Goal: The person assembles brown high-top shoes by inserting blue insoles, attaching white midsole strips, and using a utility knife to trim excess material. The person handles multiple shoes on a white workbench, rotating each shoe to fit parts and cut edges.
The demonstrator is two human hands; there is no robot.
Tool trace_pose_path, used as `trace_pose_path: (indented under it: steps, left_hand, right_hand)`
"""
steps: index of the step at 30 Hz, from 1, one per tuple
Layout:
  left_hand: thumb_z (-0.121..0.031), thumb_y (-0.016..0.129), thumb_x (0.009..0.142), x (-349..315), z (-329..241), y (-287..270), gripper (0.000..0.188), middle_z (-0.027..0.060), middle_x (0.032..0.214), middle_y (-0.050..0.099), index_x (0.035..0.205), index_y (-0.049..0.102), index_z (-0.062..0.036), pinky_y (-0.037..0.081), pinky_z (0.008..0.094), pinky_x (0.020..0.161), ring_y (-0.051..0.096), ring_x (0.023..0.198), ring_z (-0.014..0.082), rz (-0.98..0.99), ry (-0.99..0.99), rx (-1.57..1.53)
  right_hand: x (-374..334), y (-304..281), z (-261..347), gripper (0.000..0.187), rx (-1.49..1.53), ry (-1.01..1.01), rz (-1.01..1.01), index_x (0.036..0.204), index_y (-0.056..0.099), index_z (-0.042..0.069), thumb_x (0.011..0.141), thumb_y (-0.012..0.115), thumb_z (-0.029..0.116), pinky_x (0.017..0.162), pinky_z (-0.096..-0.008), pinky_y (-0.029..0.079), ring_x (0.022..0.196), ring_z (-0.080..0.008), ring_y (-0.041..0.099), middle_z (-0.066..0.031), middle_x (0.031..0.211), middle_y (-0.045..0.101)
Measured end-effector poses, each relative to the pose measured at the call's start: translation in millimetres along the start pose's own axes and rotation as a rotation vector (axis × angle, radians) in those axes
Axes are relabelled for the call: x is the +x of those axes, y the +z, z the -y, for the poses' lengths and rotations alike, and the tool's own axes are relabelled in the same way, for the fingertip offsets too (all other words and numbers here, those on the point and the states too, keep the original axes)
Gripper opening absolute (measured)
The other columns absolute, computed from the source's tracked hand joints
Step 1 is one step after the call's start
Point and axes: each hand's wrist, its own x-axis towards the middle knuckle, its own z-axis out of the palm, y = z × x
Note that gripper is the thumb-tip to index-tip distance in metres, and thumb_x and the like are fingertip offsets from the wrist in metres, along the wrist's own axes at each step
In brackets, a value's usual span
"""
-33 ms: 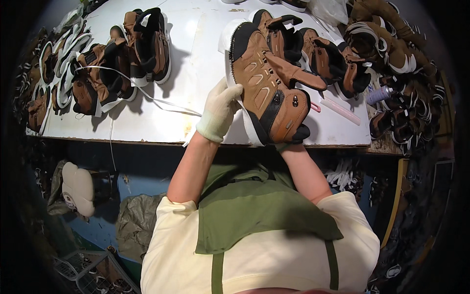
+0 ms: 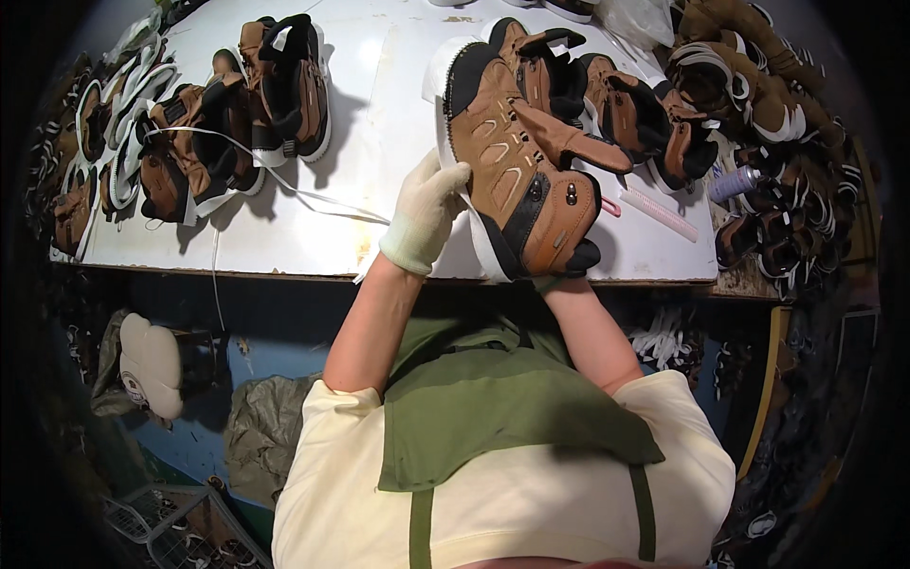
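Your left hand point(image 2: 428, 211), in its pale glove, has its grip wrapped on the white sole edge of the brown boot point(image 2: 517, 161), fingers curled over the rim about midway along that side. So the boot lies to the right of that grip, touching it, raised above the near edge of the table point(image 2: 379, 114). Your right hand point(image 2: 550, 281) sits under the boot's heel end, almost wholly hidden behind it; I can't tell how that grip is set, only that your forearm runs straight up into the heel.

The boot's long axis runs from the heel, low and close to your chest, up and leftward to the toe, which points away from you. The left hand is on the flank, the right at the near end, so both are on it, but the left one has the side that shows.

Out from the boot: just behind it stands a row of brown boots point(image 2: 626, 109), a pink comb-like tool point(image 2: 654, 211) lies on the table to its right, a white lace point(image 2: 313, 199) trails away to its left, and well left sit more boots point(image 2: 284, 85).
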Motion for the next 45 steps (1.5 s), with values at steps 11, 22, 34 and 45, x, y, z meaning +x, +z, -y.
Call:
trace_pose_path:
  steps: [11, 22, 34, 45]
  left_hand:
    - [-0.007, 0.058, 0.084, 4, 5, -8, 0.037, 0.0051, 0.092, 0.062, 0.119, 0.053, 0.0044, 0.042, 0.0196, 0.064, 0.054, 0.074, 0.0076, -0.004, -0.028, 0.077]
    - [-0.013, 0.061, 0.085, 4, 8, -15, 0.049, 0.0079, 0.108, 0.061, 0.129, 0.048, 0.0050, 0.045, 0.0256, 0.078, 0.055, 0.089, 0.0115, 0.058, -0.035, 0.192]
    - [-0.029, 0.063, 0.089, 1, 8, -7, 0.051, 0.0035, 0.098, 0.060, 0.128, 0.053, 0.0032, 0.042, 0.0214, 0.068, 0.048, 0.078, 0.0074, -0.090, -0.024, 0.391]
    - [-0.023, 0.063, 0.088, -14, 1, 0, 0.049, -0.0003, 0.093, 0.058, 0.128, 0.053, 0.0047, 0.040, 0.0187, 0.064, 0.047, 0.074, 0.0037, -0.028, -0.068, 0.279]
  right_hand:
    - [2, 1, -2, 0.051, 0.283, 0.115, 0.048, 0.142, 0.040, 0.013, 0.097, 0.046, 0.036, 0.113, -0.0435, 0.027, 0.133, -0.0278, 0.038, -0.0096, 0.144, 0.044]
    - [4, 2, -11, 0.050, 0.382, 0.086, -0.059, 0.136, 0.045, 0.011, 0.092, 0.051, 0.034, 0.109, -0.0447, 0.031, 0.128, -0.0301, 0.042, -0.0121, 0.136, 0.048]
    - [13, 7, -16, 0.049, 0.008, -0.081, 0.004, 0.129, 0.049, 0.009, 0.087, 0.053, 0.033, 0.105, -0.0457, 0.034, 0.122, -0.0324, 0.045, -0.0141, 0.130, 0.051]
    - [22, -16, 19, 0.046, -0.330, -0.241, 0.068, 0.120, 0.054, 0.006, 0.082, 0.056, 0.033, 0.101, -0.0469, 0.037, 0.116, -0.0345, 0.048, -0.0156, 0.122, 0.054]
